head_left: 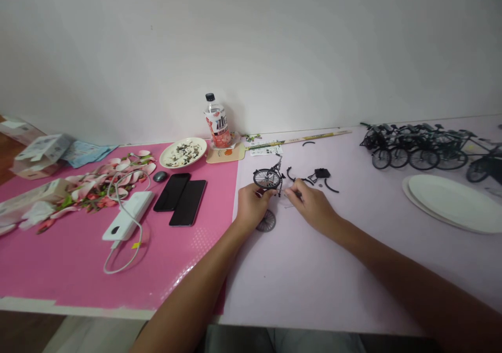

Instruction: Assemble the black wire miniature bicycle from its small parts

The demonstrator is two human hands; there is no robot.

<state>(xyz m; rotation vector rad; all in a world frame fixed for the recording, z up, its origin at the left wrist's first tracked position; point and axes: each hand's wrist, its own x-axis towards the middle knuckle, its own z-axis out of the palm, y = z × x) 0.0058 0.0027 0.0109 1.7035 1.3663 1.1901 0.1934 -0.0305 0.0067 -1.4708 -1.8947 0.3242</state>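
Observation:
Near the middle of the table, my left hand is closed on a black miniature bicycle, partly built, with one spoked wheel on it. My right hand is pinched close to the bicycle's right side; whatever sits between its fingertips is too small to name. A loose spoked wheel lies by my left wrist, partly covered by the hand. Just beyond my right hand are a black basket piece, a curved black strip and a thin curved black part.
Several finished miniature bicycles stand at the back right, behind stacked white plates. On the left pink mat lie two phones, a white power bank with cable and scattered petals. A bottle and a bowl of small parts stand behind.

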